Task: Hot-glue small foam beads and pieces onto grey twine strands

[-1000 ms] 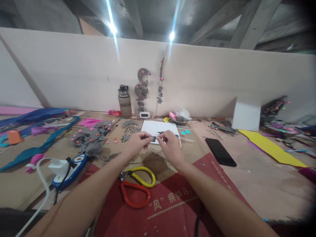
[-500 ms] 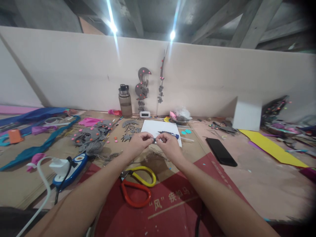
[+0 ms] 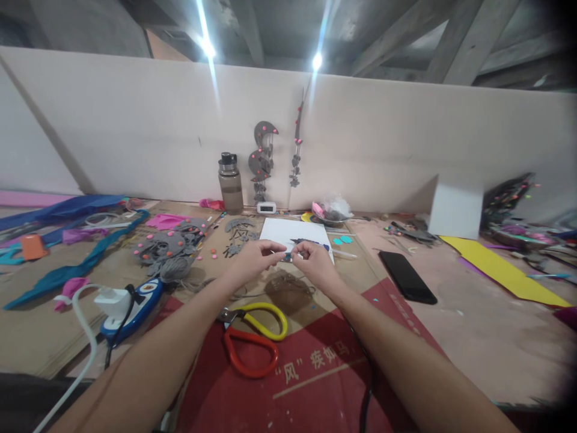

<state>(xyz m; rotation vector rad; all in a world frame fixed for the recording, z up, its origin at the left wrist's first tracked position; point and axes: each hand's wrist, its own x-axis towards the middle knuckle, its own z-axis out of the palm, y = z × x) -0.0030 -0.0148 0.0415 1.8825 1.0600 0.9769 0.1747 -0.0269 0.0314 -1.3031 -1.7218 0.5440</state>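
My right hand (image 3: pixel 314 263) pinches a small bluish piece (image 3: pixel 288 257), droppable if loosened; my left hand (image 3: pixel 253 262), slightly parted, seems empty.

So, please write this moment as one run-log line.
left hand: fingers near small piece, grip unclear | right hand: fingers pinching it | scissors: lying unheld | phone: at right

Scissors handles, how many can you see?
2: the yellow handle, and below it in the picture the red handle, both on the scissors beside the left forearm. Any others might be hidden.
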